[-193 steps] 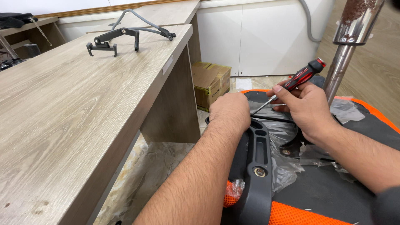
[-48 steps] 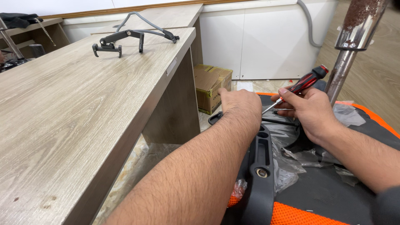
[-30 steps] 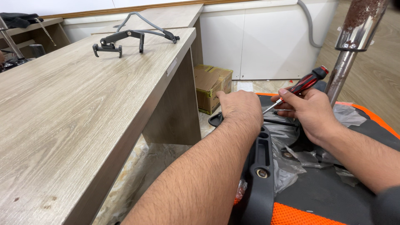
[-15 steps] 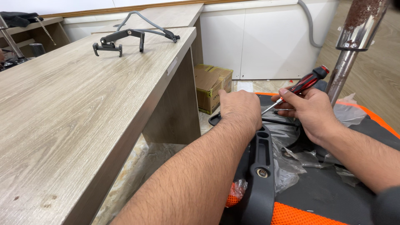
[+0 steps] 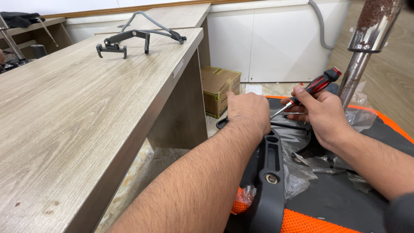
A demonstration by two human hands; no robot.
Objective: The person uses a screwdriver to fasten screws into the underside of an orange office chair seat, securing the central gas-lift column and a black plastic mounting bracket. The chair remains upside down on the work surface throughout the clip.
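My right hand [image 5: 321, 113] is wrapped around the red-and-black-handled screwdriver [image 5: 311, 88], gripping it low on the handle with the fingers closed tight. The shaft angles down and to the left, tip pointing at the black metal plate under the seat, just beside my left hand [image 5: 249, 113]. Honestly can't tell if the tip is actually sitting in a screw, that spot is mostly hidden between my hands.

Left hand is pressed knuckles-up on the top end of the black plastic chair armrest bracket [image 5: 269, 181], fingers curled over its far edge so it's grasping the bracket. The bracket runs from there toward me, with a silver bolt head [image 5: 271, 178] showing in its slot.

All this is on an upturned office chair seat in orange mesh with black fabric [image 5: 327, 203], with crinkly clear plastic wrap [image 5: 302, 168] bunched up around the middle. The chrome gas-lift column [image 5: 366, 47], rusty-looking near the top, stands right behind my right hand.

To my left is the long pale wood-grain table [image 5: 77, 112]. At its far end lies a black metal chair mechanism piece with a grey curved bar [image 5: 138, 36], well apart from where I'm working. On the floor past the table's side panel sits a small brown cardboard box [image 5: 220, 88], against white cabinet doors [image 5: 276, 41].
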